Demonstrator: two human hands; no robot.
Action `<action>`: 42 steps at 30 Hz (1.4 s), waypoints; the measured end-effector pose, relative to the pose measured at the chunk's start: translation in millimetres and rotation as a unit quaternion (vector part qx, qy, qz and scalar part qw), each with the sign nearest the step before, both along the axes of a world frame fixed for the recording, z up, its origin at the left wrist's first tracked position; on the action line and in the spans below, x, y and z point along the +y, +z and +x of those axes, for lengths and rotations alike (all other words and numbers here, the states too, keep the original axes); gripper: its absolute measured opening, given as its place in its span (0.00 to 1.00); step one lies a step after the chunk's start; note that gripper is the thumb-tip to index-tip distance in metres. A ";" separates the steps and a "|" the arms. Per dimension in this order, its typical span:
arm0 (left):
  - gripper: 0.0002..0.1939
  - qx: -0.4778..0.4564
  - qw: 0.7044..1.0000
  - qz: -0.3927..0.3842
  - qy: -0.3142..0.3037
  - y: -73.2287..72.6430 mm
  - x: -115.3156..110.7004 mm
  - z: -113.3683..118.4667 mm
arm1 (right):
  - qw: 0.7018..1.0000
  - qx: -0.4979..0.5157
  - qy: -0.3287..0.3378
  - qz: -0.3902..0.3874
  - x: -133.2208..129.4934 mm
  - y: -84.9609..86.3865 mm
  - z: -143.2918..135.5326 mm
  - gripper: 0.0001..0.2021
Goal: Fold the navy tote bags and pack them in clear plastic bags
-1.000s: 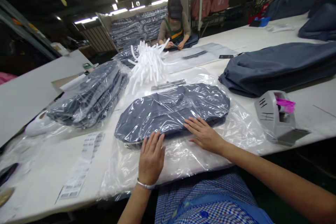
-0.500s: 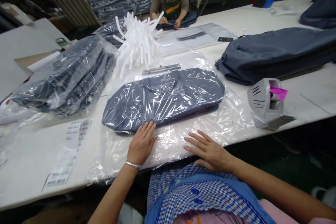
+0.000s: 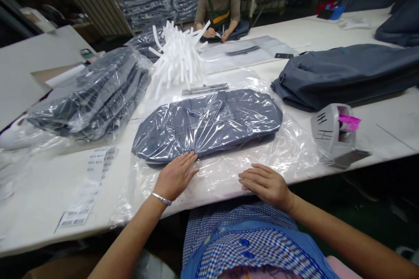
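Note:
A dark blue bag (image 3: 212, 124) lies in a clear plastic bag on the white table, with the loose plastic (image 3: 222, 176) spread out toward the front edge. My left hand (image 3: 176, 174) rests flat with its fingertips at the near edge of the wrapped bag, a silver bracelet on the wrist. Over the loose plastic to the right, my right hand (image 3: 266, 184) has its fingers stretched out and holds nothing. A grey tape dispenser (image 3: 334, 133) with pink tape stands to the right, touching the plastic.
Wrapped bags (image 3: 94, 91) are piled at the left, behind a label sheet (image 3: 87, 187). White strips (image 3: 180, 54) stand in a bunch behind the wrapped bag. An unwrapped dark bag (image 3: 350, 74) lies at the right. Across the table a person (image 3: 218, 8) handles something small.
My right hand has shifted slightly right, its fingers closer together. My left hand stays at the wrapped bag's near edge. The view has tilted up a little. The other person's hands have moved.

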State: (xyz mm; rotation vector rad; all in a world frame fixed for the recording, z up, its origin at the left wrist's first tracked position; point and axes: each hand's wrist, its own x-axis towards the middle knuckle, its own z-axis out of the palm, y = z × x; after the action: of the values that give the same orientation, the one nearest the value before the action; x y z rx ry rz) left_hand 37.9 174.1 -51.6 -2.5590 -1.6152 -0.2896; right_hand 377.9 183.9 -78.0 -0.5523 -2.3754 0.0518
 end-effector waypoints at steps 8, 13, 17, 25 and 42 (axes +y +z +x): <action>0.25 0.003 1.000 -0.007 -0.001 4.5 2.6 -2.0 | 0.999 -0.030 0.027 0.017 0.9 -7.6 -5.8 0.17; 0.26 0.006 1.000 -0.011 0.000 5.0 1.1 -2.9 | 0.999 -0.011 0.048 0.011 7.6 11.8 -9.2 0.14; 0.26 0.005 0.999 -0.050 0.001 12.4 3.7 -5.0 | 1.000 -0.007 0.027 0.011 22.1 35.6 -12.4 0.16; 0.25 -0.005 0.991 -0.136 -0.007 41.4 23.5 -16.8 | 0.984 -0.091 -0.140 -0.057 132.7 71.7 -69.2 0.12; 0.16 -0.075 0.993 0.036 0.082 32.1 -10.8 -23.2 | 0.976 -0.078 -0.088 -0.182 194.8 11.0 -83.0 0.09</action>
State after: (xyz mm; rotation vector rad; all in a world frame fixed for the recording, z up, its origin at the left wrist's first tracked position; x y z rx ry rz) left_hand 14.6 163.3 -19.6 -2.3841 -1.8180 -0.5251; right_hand 294.9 378.7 -67.0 -0.9712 -2.4702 0.3842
